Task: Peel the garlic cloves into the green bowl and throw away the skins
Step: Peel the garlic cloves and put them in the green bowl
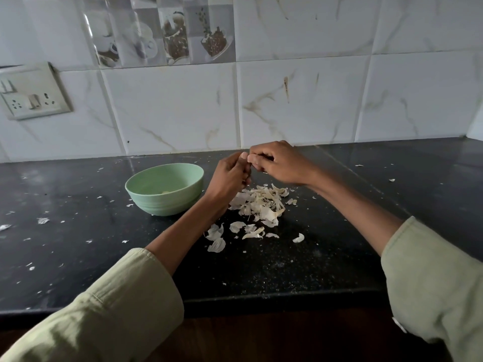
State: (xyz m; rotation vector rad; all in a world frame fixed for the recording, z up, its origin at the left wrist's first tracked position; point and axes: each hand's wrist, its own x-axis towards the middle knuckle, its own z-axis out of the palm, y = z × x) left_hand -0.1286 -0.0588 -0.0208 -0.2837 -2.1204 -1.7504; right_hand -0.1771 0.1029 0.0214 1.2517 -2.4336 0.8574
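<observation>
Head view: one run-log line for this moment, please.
both hands raised, fingers working something hidden | green bowl left of them, holds a pale piece | skins piled on counter

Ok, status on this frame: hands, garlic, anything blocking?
Left hand and right hand pinched together above skin pile, clove itself hidden. Green bowl left of pile, something pale inside. Nothing blocking.

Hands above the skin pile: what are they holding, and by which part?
Left hand and right hand meet fingertip to fingertip, curled round something small between them. It is hidden by the fingers, so the thing and the place of the hold cannot be told.
</observation>
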